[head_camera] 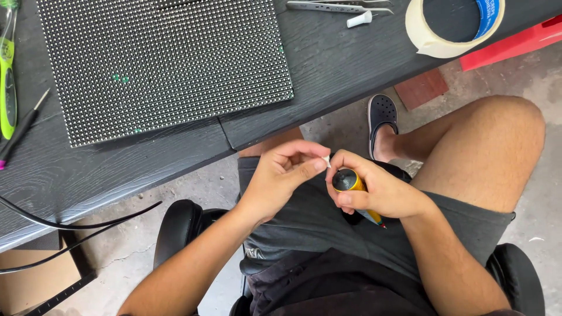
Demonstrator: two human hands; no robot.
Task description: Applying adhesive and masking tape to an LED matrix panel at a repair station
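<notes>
Fingers (304, 157) of my left hand (281, 178) are pressed together at the tips, thumb against forefinger, pinching a tiny white piece (326, 161) that sits right between my two hands over my lap. It is too small for me to say what it is. I judge that I keep it at the fingertips because so small a thing can only be handled by a fine pinch.

My right hand (374, 190) is wrapped around a yellow tool (350, 180) with a dark round end facing up toward the camera; its thin tip pokes out below my palm, pointing down at my shorts. The right forefinger curls over to meet the white piece, touching or nearly touching it. Gripping the tool in the palm seems to leave that forefinger free to help.

Both hands hang below the edge of the dark wooden table (328, 76), well apart from what lies on it: a dotted black panel (164, 64), a roll of pale tape (453, 26), metal tweezers (339, 7), a small white cap (359, 20), and a green-handled tool (7, 70) at the far left.
</notes>
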